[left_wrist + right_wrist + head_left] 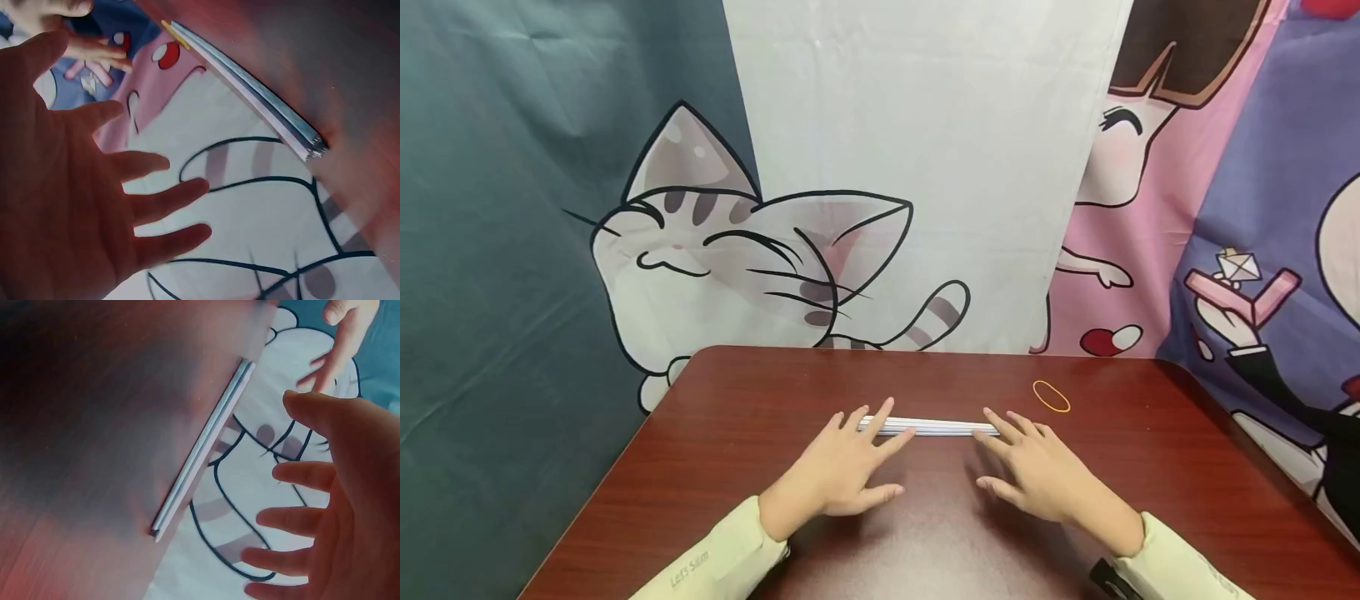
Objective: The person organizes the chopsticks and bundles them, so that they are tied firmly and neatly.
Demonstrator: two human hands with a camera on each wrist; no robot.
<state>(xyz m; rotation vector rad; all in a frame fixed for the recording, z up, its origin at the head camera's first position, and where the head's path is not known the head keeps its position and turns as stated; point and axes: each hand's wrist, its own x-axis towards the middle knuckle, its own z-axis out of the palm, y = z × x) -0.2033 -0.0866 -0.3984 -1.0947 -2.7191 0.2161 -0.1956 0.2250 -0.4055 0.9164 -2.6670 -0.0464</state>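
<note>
The bundle of thin white sticks [928,427] is lying loose across the middle of the desk [760,392], and we are holding our left hand [842,475] and right hand [1037,475] spread flat at its two ends, fingers straight and gripping nothing. Since nothing is binding them, we are judging that an uneven push from either side could fan the sticks apart or roll them away. The yellow rubber band [1051,397] is lying apart behind the right hand, where a careless sweep could knock it away.
</note>
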